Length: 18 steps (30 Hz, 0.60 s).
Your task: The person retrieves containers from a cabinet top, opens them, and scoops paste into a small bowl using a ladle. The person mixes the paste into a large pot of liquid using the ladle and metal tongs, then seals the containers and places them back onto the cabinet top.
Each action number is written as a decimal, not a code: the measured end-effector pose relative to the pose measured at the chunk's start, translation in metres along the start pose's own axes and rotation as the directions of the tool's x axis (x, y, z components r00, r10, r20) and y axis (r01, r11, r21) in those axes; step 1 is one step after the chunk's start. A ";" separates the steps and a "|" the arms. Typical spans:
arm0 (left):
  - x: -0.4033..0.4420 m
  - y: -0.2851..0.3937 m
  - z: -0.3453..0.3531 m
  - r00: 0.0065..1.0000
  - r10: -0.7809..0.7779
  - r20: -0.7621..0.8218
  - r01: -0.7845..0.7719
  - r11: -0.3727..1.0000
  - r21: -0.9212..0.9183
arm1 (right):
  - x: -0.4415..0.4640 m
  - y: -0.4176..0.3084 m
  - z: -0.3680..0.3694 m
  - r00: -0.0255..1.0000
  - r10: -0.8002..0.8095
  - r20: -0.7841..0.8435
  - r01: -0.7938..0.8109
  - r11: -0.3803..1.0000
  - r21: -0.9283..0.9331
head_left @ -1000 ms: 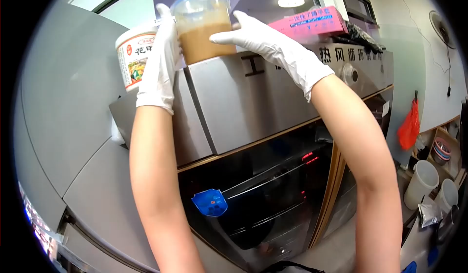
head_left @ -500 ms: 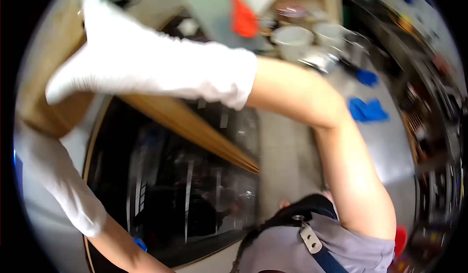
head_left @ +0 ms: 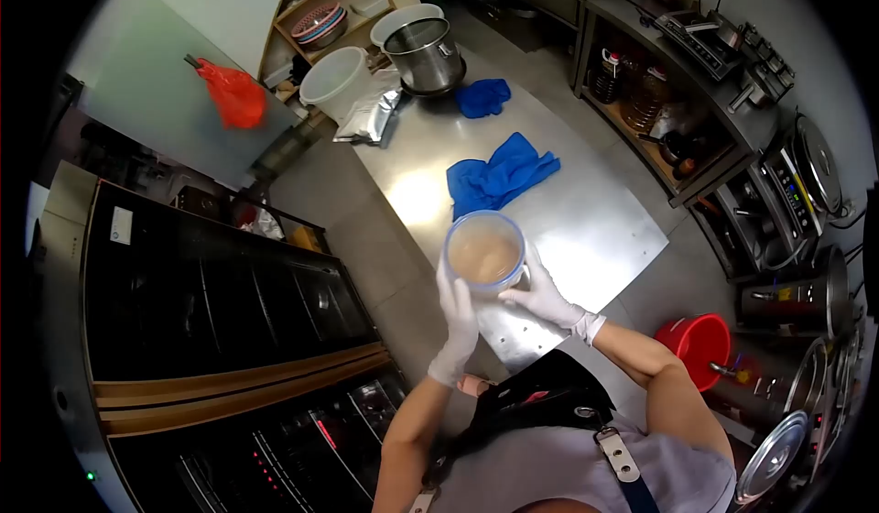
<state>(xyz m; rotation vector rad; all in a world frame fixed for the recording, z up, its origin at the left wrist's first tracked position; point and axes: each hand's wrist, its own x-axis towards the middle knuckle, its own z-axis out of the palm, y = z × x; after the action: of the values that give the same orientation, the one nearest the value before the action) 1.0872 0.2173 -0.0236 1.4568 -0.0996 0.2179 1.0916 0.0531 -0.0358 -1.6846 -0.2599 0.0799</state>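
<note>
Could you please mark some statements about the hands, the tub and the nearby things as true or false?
1. The left hand and right hand are both at the tub. True.
2. Both hands are bare. False: they wear white gloves.
3. Two blue cloths lie on the metal table. True.
4. The steel pot stands on the floor. False: it is at the table's far end.
5. The red bag is hanging. True.
</note>
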 end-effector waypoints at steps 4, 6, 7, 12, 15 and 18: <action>0.024 -0.040 0.017 0.966 -0.226 0.127 0.227 0.974 0.007 | 0.018 0.024 -0.037 0.995 0.083 -0.052 -0.077 0.991 0.112; 0.030 -0.070 0.015 0.969 -0.216 0.121 0.201 0.972 0.124 | 0.026 0.030 -0.057 0.986 0.167 0.026 -0.166 0.924 0.344; 0.035 -0.064 0.016 0.947 -0.299 0.117 0.290 0.953 0.089 | 0.031 0.037 -0.070 0.966 0.248 0.071 -0.253 0.857 0.448; 0.049 -0.060 0.020 0.862 -0.504 0.051 0.506 0.858 -0.089 | 0.090 0.031 -0.108 0.850 0.526 0.038 -0.445 0.678 0.584; 0.055 -0.063 0.021 0.825 -0.561 0.072 0.565 0.823 -0.055 | 0.123 0.057 -0.119 0.859 0.493 0.136 -0.504 0.771 0.389; 0.064 -0.056 0.013 0.686 -0.700 0.199 0.697 0.711 0.100 | 0.137 0.065 -0.133 0.865 0.457 0.207 -0.499 0.828 0.256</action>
<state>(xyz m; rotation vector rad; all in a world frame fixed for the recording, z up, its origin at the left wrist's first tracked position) 1.1620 0.2048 -0.0638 1.4312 0.2869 -0.5865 1.2599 -0.0530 -0.0689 -1.4021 0.0825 0.5895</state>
